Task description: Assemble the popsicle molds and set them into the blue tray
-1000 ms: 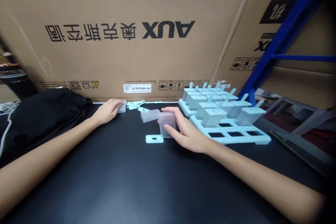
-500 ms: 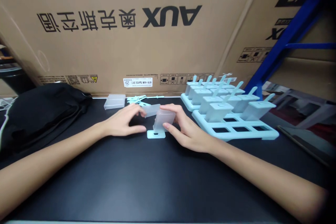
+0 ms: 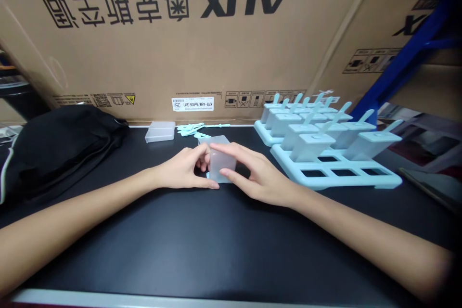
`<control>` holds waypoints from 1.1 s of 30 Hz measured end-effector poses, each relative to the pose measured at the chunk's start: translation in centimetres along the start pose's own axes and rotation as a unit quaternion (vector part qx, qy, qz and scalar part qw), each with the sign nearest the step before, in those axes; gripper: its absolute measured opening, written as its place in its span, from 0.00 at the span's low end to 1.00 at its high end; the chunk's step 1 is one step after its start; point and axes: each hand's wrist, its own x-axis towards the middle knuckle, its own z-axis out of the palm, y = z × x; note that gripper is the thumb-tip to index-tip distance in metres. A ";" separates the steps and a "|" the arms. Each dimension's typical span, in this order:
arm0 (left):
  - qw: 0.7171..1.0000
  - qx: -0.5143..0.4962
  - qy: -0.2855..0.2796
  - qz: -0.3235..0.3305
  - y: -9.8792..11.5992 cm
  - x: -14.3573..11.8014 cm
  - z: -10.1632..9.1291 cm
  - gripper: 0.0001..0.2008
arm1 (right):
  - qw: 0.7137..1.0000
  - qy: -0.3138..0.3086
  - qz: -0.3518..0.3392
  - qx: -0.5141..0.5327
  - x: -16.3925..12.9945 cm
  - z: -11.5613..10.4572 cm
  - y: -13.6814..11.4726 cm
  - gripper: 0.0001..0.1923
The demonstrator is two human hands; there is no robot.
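The right hand's (image 3: pixel 262 175) thumb and fingers close round a translucent mould (image 3: pixel 220 161) about midway along the tabletop (image 3: pixel 151 250), nearer its far edge; the left hand's (image 3: pixel 180 169) fingers curl half-open beside it, and I can't tell whether they grip the blue lid (image 3: pixel 208 175) peeking there. Both palms face inward, held low. Behind the far edge, a carton (image 3: pixel 151 57) reads AUX upside down, its label (image 3: pixel 192 104) KFR-46W/BpR3E(B1)
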 end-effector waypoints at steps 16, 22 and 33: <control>1.000 0.001 -0.004 0.025 -0.2 0.2 -0.2 0.28 | 0.996 -0.079 0.048 -0.007 0.8 -1.3 0.2 0.29; 0.999 0.024 -0.005 0.039 0.1 0.1 -0.2 0.29 | 0.997 -0.074 0.012 -0.032 0.5 -1.5 0.1 0.30; 0.997 0.047 -0.029 0.049 0.4 0.0 -0.2 0.24 | 0.995 -0.090 0.039 -0.010 1.0 -2.2 -0.8 0.31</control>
